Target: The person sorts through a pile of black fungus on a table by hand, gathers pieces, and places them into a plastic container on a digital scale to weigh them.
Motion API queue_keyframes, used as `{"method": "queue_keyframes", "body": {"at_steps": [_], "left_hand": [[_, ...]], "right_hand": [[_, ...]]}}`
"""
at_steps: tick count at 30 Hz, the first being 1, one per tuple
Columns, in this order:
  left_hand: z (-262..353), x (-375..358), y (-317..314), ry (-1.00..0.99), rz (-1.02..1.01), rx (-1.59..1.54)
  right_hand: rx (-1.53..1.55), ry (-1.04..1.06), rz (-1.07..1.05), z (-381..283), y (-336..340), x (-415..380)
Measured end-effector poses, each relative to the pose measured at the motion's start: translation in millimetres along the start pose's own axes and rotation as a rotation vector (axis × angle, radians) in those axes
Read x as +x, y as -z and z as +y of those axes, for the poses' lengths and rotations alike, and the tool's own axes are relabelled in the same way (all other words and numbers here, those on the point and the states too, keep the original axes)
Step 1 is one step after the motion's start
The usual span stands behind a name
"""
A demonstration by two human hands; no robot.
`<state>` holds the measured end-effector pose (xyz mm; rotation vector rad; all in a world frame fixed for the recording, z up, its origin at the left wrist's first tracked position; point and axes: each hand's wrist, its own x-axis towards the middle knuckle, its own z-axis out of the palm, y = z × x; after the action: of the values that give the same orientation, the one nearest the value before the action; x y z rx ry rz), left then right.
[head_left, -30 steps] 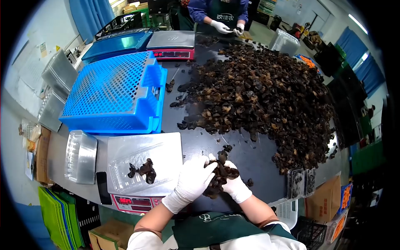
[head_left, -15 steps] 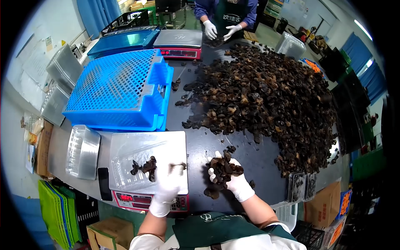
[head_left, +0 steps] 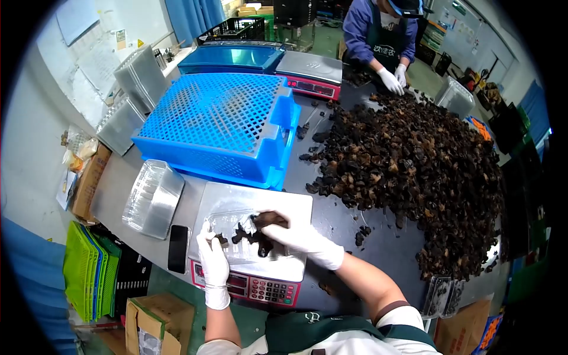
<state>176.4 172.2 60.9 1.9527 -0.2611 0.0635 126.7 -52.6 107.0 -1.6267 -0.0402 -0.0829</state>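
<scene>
My left hand (head_left: pixel 213 263), in a white glove, has its fingers closed at the left edge of a clear plastic tray (head_left: pixel 228 222), with a small dark piece beside the fingertips. The tray lies on the metal plate of a red-based scale (head_left: pixel 296 269) and holds a few black wood ear mushrooms (head_left: pixel 241 235). Over the tray's right side, my gloved right hand (head_left: pixel 305 238) is closed around a bunch of wood ear mushrooms (head_left: pixel 270 219). Its fingertips are partly hidden by them.
A large heap of wood ear mushrooms (head_left: pixel 414 165) covers the table's right side. A blue crate (head_left: pixel 207 148), stacked clear trays (head_left: pixel 152 198) and a phone (head_left: pixel 178 248) surround the scale. Across the table, a co-worker's gloved hands (head_left: pixel 391 80) are at the heap, near a second scale (head_left: pixel 310 86).
My right hand has moved left from the bare tabletop to above the tray, carrying its mushrooms. My left hand has shifted to the tray's left edge. The view has turned left.
</scene>
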Motion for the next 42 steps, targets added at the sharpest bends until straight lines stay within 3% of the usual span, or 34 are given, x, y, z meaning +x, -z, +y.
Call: {"method": "queue_keyframes", "body": {"at_steps": [2, 4, 5, 9, 14, 16, 18, 20, 21, 22, 23, 24, 26, 28, 31, 32, 35, 37, 40, 42], "left_hand": [[2, 0, 0, 0.021, -0.002, -0.027], [-4, -1, -1, -0.037, 0.049, -0.058], [3, -1, -3, 0.039, 0.071, -0.173], [-5, 1, -4, -0.026, 0.127, -0.211], [8, -4, -7, -0.041, 0.205, -0.247], [20, -13, -10, -0.238, 0.216, -0.179], [55, -29, -20, -0.442, 0.039, -0.118], [80, -48, -36, -0.637, -0.292, -0.149], [92, -65, -44, -0.502, -0.573, -0.153], [83, -80, -63, -0.499, -0.742, -0.211], [77, -97, -74, -0.708, -0.604, -0.122], [77, -105, -80, -0.686, -0.683, -0.147], [82, -111, -86, -0.623, -0.833, -0.232], [86, -108, -87, -0.668, -0.909, -0.183], [81, -113, -94, -0.598, -0.972, -0.13], [76, -116, -99, -0.568, -0.997, -0.092], [66, -126, -117, -0.594, -1.089, 0.111], [57, -132, -133, -0.666, -1.136, 0.287], [48, -145, -152, -0.662, -1.133, 0.477], [38, -155, -157, -0.788, -1.101, 0.576]], "right_hand": [[-0.516, 0.231, -0.003, 5, -18, 12], [-0.999, 0.231, -0.063, 0, -33, 14], [-1.01, 0.203, -0.111, 0, -37, 13], [-0.724, 0.089, -0.08, -16, -24, 7], [-0.181, -0.263, 0.062, -44, 25, -25], [-0.149, -0.242, 0.09, -37, 33, -52], [0.009, -0.29, 0.029, -27, 35, -85], [0.392, -0.333, 0.004, -22, 24, -118], [0.461, -0.393, -0.015, -16, 21, -134], [0.531, -0.453, -0.03, -12, 21, -151], [0.546, -0.479, 0.034, -10, 22, -166], [0.561, -0.505, 0.104, -9, 25, -182], [0.504, -0.528, 0.263, 0, 44, -228], [0.249, -0.649, 0.345, 4, 66, -281], [-0.385, -1.111, -0.037, -14, 84, -349], [-0.496, -1.236, -0.004, -19, 80, -362], [-0.744, -1.04, 0.355, 1, 64, -379], [-0.791, -0.709, 0.712, 23, 57, -372], [-0.894, -0.667, 0.846, 51, 58, -341], [-1.007, -0.511, 0.875, 72, 58, -324]]}}
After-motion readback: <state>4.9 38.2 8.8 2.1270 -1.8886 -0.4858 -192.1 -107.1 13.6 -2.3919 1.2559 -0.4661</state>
